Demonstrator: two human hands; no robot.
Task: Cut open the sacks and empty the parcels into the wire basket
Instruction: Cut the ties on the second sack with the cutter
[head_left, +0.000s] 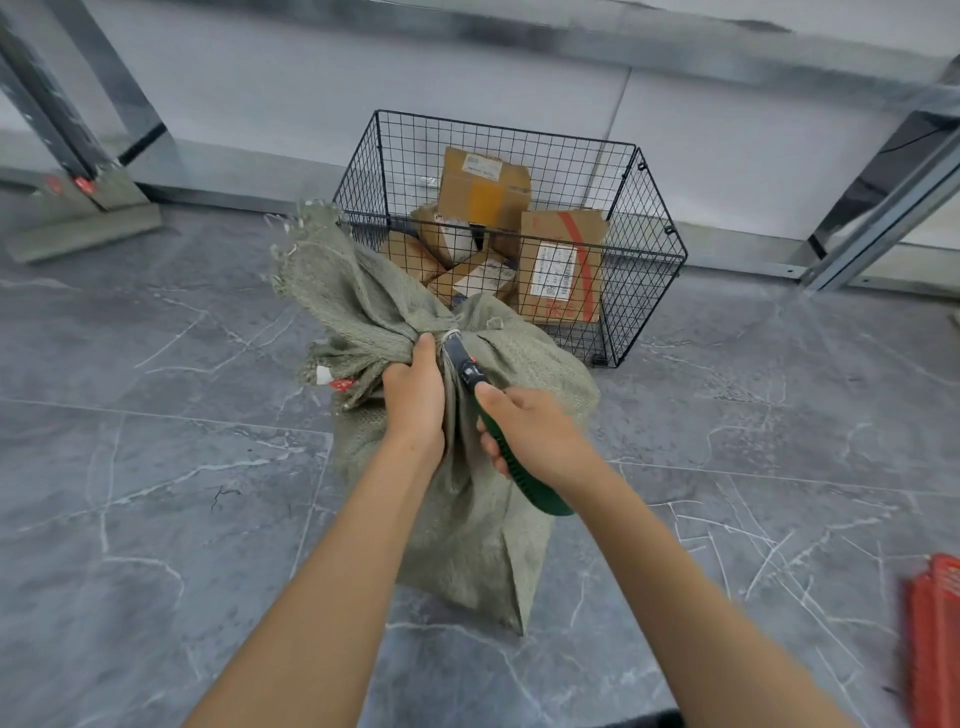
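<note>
A grey-green woven sack (467, 519) stands on the grey, white-veined tile floor (156, 467), just on the near side of the wire basket (644, 291). Its long axis runs from its near bottom corner up and away to a bunched neck, bound with pale string (451, 332). Beyond the tie the frayed mouth flares to the far left. The coarse cloth is creased and bulging.

The left hand (415, 400) grips the gathered neck just left of the tie, fingers wrapped round the cloth. The right hand (535, 431) is clenched on the ribbed green handle of a utility knife (470, 371). The knife lies from near right to far left, its dark front end pointing at the string.

The black wire-grid basket is rectangular and holds several taped, labelled cardboard parcels (561, 270).
</note>
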